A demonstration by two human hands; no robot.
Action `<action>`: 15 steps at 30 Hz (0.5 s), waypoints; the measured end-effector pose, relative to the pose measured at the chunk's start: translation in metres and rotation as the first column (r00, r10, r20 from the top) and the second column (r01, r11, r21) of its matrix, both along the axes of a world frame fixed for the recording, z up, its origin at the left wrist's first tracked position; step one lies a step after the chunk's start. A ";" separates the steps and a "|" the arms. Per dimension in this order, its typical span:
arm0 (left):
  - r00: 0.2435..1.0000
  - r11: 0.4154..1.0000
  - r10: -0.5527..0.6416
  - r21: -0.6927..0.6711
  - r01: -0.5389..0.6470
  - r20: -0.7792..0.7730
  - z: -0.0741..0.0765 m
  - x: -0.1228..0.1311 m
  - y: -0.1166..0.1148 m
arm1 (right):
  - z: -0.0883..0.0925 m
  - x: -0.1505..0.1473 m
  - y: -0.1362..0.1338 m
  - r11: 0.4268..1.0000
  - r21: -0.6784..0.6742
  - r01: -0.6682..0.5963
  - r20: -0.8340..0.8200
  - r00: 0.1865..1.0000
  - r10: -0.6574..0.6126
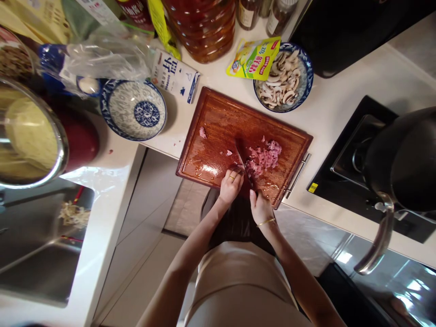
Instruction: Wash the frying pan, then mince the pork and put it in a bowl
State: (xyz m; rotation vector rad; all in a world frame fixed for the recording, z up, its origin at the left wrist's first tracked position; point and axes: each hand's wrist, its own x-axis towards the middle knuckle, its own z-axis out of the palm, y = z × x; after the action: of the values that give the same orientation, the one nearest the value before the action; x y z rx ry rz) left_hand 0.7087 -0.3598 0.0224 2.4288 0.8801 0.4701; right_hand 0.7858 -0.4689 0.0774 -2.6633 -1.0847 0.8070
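Observation:
My right hand is wrapped around the handle of a kitchen knife. The dark blade is seen nearly edge-on and points away from me over the wooden cutting board. Just left of the blade, my left hand has its fingers curled down on a bit of pink raw meat, mostly hidden under the fingertips. Chopped meat lies heaped to the right of the knife. A small lump of meat sits alone at the board's left, and a few scraps lie near the blade.
Behind the board stand a bowl of sliced mushrooms with a yellow seasoning packet on its rim, a patterned bowl, a salt bag and a big oil bottle. A pot rests on the stove at right; a sink is left.

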 end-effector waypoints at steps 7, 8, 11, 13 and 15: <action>0.997 0.997 -0.052 -0.045 0.055 0.063 -0.002 -0.008 -0.002 | -0.006 0.017 0.033 0.997 0.020 0.080 0.004 0.997 -0.080; 0.995 0.997 -0.059 -0.047 0.063 0.084 -0.002 -0.010 -0.001 | -0.003 0.020 0.030 0.995 0.036 0.097 -0.003 0.995 -0.097; 0.989 0.996 -0.065 -0.045 0.071 0.130 0.001 -0.015 0.001 | 0.005 0.025 0.013 0.990 0.098 0.104 -0.041 0.994 -0.101; 0.991 0.997 -0.044 -0.052 0.051 0.125 0.004 -0.017 0.004 | 0.009 0.023 0.003 0.988 0.136 0.079 -0.033 0.997 -0.075; 0.994 0.997 -0.048 -0.055 0.054 0.100 0.006 -0.018 0.007 | 0.010 0.018 -0.004 0.987 0.152 0.051 -0.007 0.999 -0.050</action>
State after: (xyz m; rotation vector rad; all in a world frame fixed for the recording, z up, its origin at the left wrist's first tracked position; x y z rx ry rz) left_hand 0.6909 -0.3524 0.0281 2.3485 0.7772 0.5337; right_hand 0.8039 -0.4728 0.0877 -2.5511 -1.0295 0.6897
